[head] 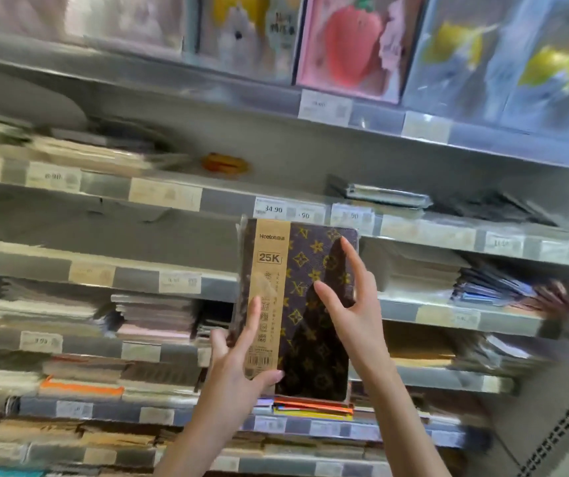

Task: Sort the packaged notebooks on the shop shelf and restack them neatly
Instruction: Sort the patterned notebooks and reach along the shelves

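A brown patterned notebook (314, 325) in clear wrap, with a tan "25K" paper band down its left side, is held upright in front of the shelves. My left hand (238, 366) grips its lower left corner, thumb under the bottom edge and fingers up the band. My right hand (352, 304) is at the notebook's right side with fingers spread and straight, index tip near the top right corner. Whether those fingers touch the cover I cannot tell. Below the notebook lies a flat stack of colourful packaged notebooks (314, 407).
Grey shelves (228, 197) with price tags run across the view, holding flat stacks of wrapped notebooks (155, 321) at left and right. Upright picture-covered books (348, 46) stand on the top shelf. A small orange object (224, 163) lies on the second shelf.
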{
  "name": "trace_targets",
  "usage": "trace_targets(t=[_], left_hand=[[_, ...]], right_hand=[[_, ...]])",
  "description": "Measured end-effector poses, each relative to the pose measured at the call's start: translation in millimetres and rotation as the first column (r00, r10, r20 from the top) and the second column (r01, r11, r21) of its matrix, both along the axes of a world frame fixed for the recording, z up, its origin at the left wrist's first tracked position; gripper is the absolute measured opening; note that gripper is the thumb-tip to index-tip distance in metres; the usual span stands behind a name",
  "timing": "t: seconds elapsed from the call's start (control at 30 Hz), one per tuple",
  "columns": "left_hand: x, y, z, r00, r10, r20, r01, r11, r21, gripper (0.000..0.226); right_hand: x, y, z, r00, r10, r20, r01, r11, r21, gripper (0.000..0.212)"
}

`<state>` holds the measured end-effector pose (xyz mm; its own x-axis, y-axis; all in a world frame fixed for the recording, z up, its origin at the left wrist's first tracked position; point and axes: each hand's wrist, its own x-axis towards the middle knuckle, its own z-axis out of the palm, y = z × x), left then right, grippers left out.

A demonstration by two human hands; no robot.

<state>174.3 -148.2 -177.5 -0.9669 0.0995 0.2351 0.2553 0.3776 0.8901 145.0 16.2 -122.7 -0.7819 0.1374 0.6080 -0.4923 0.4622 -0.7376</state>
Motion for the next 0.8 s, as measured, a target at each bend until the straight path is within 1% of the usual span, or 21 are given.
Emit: trace_targets(t=[0.1, 0.2, 0.3, 0.43, 0.53, 0.6, 0.73, 0.8], left_hand=[[-12.1, 8.5, 31.7, 0.998, -0.007, -0.065, 0.005, 0.999, -0.041, 0.105], [-24.5, 19.5, 62.9, 0.996, -0.019, -0.090, 0.015, 0.999, -0.051, 0.104], [-38.0, 30.9, 88.4, 0.994, -0.031, -0.106, 0.027, 0.999, -0.035, 0.102], [-54.9, 44.6, 116.9, 0.988, 0.002, -0.152, -0.009, 0.999, -0.042, 0.099], [-67.0, 53.9, 131.1, 0.974, 0.035, -0.222, -0.038, 0.999, -0.012, 0.098], [-75.4, 60.1, 139.1, 0.960, 0.051, -0.275, -0.054, 0.999, -0.002, 0.096], [-86.5, 70.8, 159.7, 0.927, 0.089, -0.365, -0.084, 0.996, 0.028, 0.092], [-87.5, 77.5, 172.0, 0.908, 0.139, -0.394, -0.119, 0.990, 0.075, 0.087]], right_hand=[[-11.1, 13.8, 32.6, 0.999, -0.022, -0.030, 0.022, 0.999, 0.023, 0.064], [-22.4, 26.9, 64.9, 0.999, 0.020, -0.051, -0.018, 0.999, 0.029, 0.060], [-34.8, 41.3, 93.9, 0.996, 0.077, -0.038, -0.077, 0.997, -0.002, 0.057], [-55.2, 62.1, 123.3, 0.998, 0.070, -0.003, -0.070, 0.998, -0.010, 0.053], [-74.1, 80.4, 135.0, 0.998, 0.045, 0.036, -0.044, 0.999, -0.014, 0.048], [-83.8, 91.7, 136.6, 0.996, 0.058, 0.068, -0.056, 0.998, -0.032, 0.046], [-91.8, 101.5, 137.8, 0.996, 0.078, 0.035, -0.075, 0.995, -0.067, 0.039], [-93.3, 105.3, 144.5, 0.995, 0.098, 0.023, -0.095, 0.990, -0.107, 0.030]])
